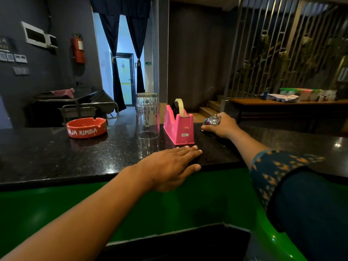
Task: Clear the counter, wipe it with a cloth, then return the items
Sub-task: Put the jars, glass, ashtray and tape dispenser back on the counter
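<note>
1. While the right hand [224, 125] reaches past the pink tape dispenser [178, 126], its fingers curl over a chrome desk bell [212, 121] standing on the counter [56, 157] just right of the dispenser; judged a grip for lifting the bell away, or for setting it back down.
2. Left hand [173, 164]: flat, fingers straight and together, palm on the counter's near edge just in front of the dispenser, thumb hooked over the lip. It holds nothing; likely a brace for the long reach.
3. Tape dispenser: upright, roll loaded, near the counter's far edge.
4. Drinking glass [147, 115]: clear, turned upside down, just left of the dispenser and not touching it.
5. Ashtray [86, 127]: red with white lettering, well left of the dispenser, beyond the glass.
6. Cloth: none in view.
7. Status, as a judgement: four items stand on the dark counter, so either clearing has barely begun or returning is nearly finished; I cannot tell which.
</note>
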